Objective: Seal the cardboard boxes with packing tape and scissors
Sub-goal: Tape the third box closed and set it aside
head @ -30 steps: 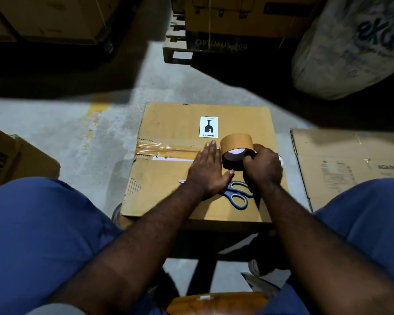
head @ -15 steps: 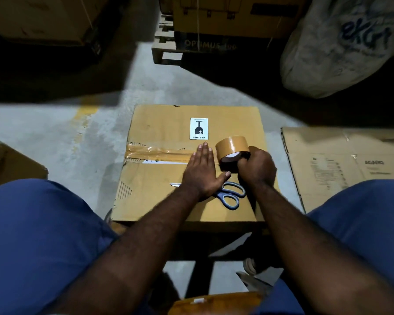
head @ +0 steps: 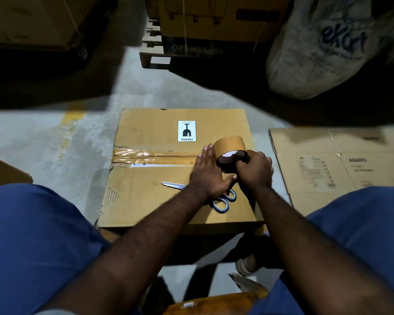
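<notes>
Tape roll [head: 231,147] stands on edge on the cardboard box [head: 146,201], right on the seam. I see the right hand [head: 255,171] curled around it, fingers hooked into the core. Flat beside it, the left hand [head: 206,176] presses the laid strip [head: 150,155], fingers straight and together. The seam runs left to right and the strip covers it up to that hand, so I judge the roll travels rightward next. The scissors [head: 223,202] lie under the left wrist, blades pointing left, handles close to both hands.

Dim scene, deep shadows behind, soft blur, wide-angle bending at edges.
</notes>
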`<move>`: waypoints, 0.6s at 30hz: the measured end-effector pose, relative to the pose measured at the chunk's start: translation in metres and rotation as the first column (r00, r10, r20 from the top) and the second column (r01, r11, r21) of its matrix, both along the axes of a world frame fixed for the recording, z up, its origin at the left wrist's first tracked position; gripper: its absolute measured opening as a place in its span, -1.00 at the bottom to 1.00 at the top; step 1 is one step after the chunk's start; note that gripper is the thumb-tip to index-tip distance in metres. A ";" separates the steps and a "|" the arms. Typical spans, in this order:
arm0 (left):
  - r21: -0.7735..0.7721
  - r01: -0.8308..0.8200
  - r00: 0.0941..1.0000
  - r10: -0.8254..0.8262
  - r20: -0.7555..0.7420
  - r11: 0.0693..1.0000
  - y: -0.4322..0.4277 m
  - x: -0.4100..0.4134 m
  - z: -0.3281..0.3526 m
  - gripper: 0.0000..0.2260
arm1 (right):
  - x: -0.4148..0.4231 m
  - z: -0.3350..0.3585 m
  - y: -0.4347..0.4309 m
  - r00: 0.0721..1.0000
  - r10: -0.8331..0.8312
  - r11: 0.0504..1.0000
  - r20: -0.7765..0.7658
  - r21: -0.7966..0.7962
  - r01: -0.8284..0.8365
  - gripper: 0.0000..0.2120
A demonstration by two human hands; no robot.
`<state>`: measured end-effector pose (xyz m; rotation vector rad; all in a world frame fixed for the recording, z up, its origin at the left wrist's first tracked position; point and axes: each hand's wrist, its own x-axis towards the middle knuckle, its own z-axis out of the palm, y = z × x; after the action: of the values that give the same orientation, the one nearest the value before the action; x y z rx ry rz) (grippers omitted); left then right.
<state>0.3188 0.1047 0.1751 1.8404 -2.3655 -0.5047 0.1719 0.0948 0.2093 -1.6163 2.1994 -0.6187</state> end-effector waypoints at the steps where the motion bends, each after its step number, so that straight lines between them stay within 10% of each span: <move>1: 0.000 0.002 1.000 -0.002 -0.004 1.000 0.000 -0.002 0.000 -0.14 | 0.001 0.000 -0.001 1.000 -0.001 1.000 -0.007 0.005 0.001 -0.72; 18: 0.010 -0.011 0.999 0.010 0.044 1.000 -0.002 -0.009 -0.001 -0.08 | -0.028 -0.008 -0.007 0.917 -0.212 0.966 0.339 -0.072 0.250 -0.77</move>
<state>0.3100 0.1031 0.1741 1.8863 -2.3841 -0.4810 0.1441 0.0876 0.2009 -1.2010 2.1460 -1.0193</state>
